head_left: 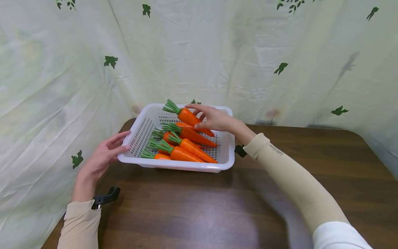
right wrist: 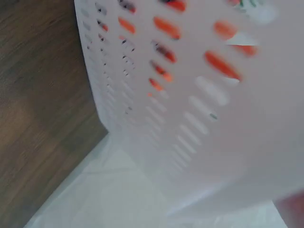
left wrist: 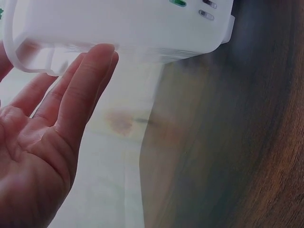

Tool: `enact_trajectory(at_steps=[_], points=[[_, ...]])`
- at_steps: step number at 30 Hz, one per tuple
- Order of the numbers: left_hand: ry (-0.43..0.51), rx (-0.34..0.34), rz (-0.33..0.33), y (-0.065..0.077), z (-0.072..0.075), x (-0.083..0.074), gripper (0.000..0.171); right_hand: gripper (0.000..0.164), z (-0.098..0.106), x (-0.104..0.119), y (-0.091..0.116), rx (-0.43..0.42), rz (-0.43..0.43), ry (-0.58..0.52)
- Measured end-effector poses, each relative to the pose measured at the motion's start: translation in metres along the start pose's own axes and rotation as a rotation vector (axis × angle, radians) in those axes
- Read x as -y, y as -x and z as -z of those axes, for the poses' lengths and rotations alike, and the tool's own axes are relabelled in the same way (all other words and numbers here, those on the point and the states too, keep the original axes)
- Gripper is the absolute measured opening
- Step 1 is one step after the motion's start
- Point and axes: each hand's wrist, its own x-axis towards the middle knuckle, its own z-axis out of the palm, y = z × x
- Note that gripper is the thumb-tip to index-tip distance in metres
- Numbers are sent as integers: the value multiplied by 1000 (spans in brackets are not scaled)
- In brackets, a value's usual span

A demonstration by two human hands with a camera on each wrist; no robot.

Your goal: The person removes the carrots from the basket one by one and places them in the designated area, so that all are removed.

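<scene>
While the left hand grips the basket at its left rim | right hand holds one carrot at the far side | other carrots already lie inside | held one not yet released

Wears a beige left sleeve at eight o'clock with a perforated black band at the wrist. Wears a matching right sleeve at four o'clock, printed with small dark lettering near a black fitting, plus white fabric farther out.
</scene>
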Motion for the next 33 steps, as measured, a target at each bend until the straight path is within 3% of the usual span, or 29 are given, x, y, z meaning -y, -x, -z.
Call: enact_trajectory(at_steps=[8,15,22,33], points=[[-15,-9,-19,1,-1,1,63,69,2,16,16,-5,43,22],[-5,-2,-30,1,-1,1,62,73,9,26,31,-83,77,24],[78,28,-66,1,0,2,58,72,15,33,45,-151,88,-72],[85,28,-60,1,0,2,58,70,19,41,73,-364,33,-102]])
